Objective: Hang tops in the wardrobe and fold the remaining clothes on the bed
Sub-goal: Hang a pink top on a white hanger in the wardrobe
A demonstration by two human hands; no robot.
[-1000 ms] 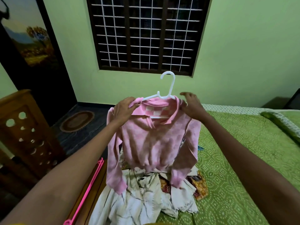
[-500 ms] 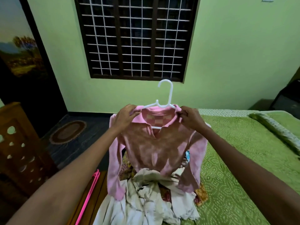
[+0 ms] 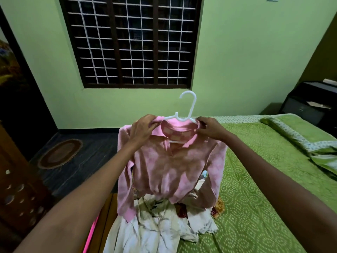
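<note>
A pink long-sleeved collared top [image 3: 171, 170] hangs on a white plastic hanger [image 3: 187, 108], held up in front of me above the bed. My left hand [image 3: 142, 130] grips the top's left shoulder and collar. My right hand [image 3: 209, 128] pinches the right collar over the hanger's arm. The hanger's hook stands free above the neckline. Below the top, a heap of cream and patterned clothes [image 3: 160, 225] lies on the green bedspread [image 3: 255, 207].
A pink hanger [image 3: 90, 236] leans by the bed's wooden edge at lower left. A green pillow [image 3: 300, 136] lies at the bed's right. A dark cabinet [image 3: 310, 105] stands far right, a carved wooden piece [image 3: 16, 189] at left, an oval rug [image 3: 60, 154] on the floor.
My right hand closed from open beside the hanger onto the top's right collar. Both hands stay at the shoulders; my view shifted, so the top sits lower in frame.
</note>
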